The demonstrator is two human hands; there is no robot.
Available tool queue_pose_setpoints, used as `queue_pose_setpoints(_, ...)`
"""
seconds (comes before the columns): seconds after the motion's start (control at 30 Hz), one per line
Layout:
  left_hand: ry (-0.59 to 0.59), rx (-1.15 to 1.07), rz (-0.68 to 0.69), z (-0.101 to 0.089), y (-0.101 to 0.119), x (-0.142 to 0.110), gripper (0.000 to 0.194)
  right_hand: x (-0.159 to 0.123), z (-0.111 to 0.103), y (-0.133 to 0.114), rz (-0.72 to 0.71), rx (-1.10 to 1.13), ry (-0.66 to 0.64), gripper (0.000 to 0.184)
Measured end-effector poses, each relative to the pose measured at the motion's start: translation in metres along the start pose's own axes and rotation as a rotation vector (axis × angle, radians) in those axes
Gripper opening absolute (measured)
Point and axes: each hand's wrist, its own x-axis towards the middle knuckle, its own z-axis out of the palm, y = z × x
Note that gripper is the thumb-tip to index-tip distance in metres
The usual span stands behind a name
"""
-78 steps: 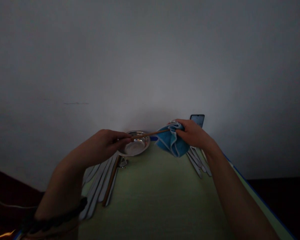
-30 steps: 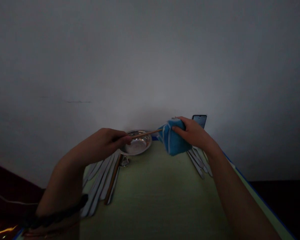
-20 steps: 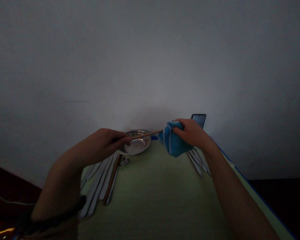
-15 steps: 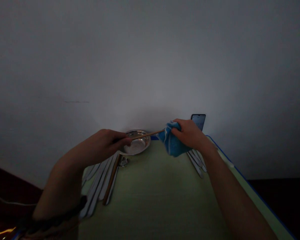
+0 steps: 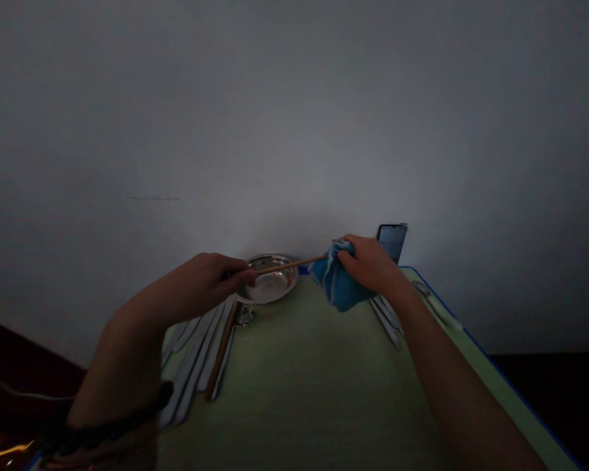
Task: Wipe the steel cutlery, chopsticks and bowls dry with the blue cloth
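Observation:
My left hand (image 5: 220,273) pinches one end of a thin wooden chopstick (image 5: 287,265), held level above the table. Around its other end is a blue cloth (image 5: 344,282), bunched in my closed right hand (image 5: 366,258); the cloth hides that tip. Below and behind the stick rests a shiny metal bowl (image 5: 269,288). Several flat metal utensil handles (image 5: 194,373) lie side by side under my left forearm, along with a brown wooden stick (image 5: 222,356) and a metal utensil with a shiny end (image 5: 244,317).
A phone (image 5: 391,241) leans against the wall behind my right hand. More metal utensils (image 5: 387,320) lie beside my right wrist, and a light-handled one (image 5: 436,304) lies by the right edge of the green table (image 5: 304,392).
Both hands keep their hold on the chopstick and cloth, almost in the same place. The cloth's hanging part has shifted slightly, and the view has moved a little.

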Motion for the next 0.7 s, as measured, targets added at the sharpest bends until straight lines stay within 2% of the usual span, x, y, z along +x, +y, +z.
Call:
queue_pose_setpoints(0.17,0.009,0.005,-0.001,0.000,-0.001,0.000,0.044,-0.001,-0.005,0.003,-0.041,0.106,-0.062,0.021)
queue_pose_setpoints(0.4,0.004,-0.010,0.019,0.003,-0.002,0.005,0.043,0.000,-0.005,-0.001,-0.044,0.070,-0.093,0.016)
queue_pose_setpoints(0.53,0.003,-0.024,0.010,0.005,-0.005,0.006,0.043,0.001,-0.004,-0.001,-0.059,0.097,-0.119,0.024)
queue_pose_setpoints(0.63,-0.041,-0.043,-0.032,0.005,-0.013,0.002,0.042,0.001,-0.009,0.008,-0.016,0.076,-0.017,0.027)
queue_pose_setpoints(0.7,-0.009,-0.069,-0.079,0.004,-0.019,-0.003,0.038,0.001,-0.014,0.018,0.058,0.092,0.135,0.026)
